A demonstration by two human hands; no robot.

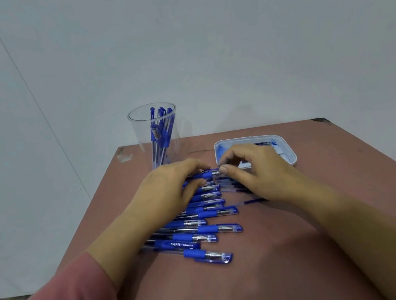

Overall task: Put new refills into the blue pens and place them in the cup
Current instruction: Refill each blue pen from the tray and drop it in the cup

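Observation:
Several blue pens (203, 228) lie in a row across the middle of the brown table. At the far end of the row, my left hand (171, 187) grips the blue barrel of one pen (207, 174). My right hand (254, 172) pinches that same pen's tip end between thumb and fingers. A clear plastic cup (138, 133) stands at the back left of the table with several blue pens upright inside. Loose thin refills (253, 201) lie on the table under and beside my right hand.
A white shallow tray (291, 151) with blue ink stains and a few refills sits at the back right, just behind my right hand. The table (273, 267) ends at a pale wall behind. The table's left edge runs diagonally, with floor below.

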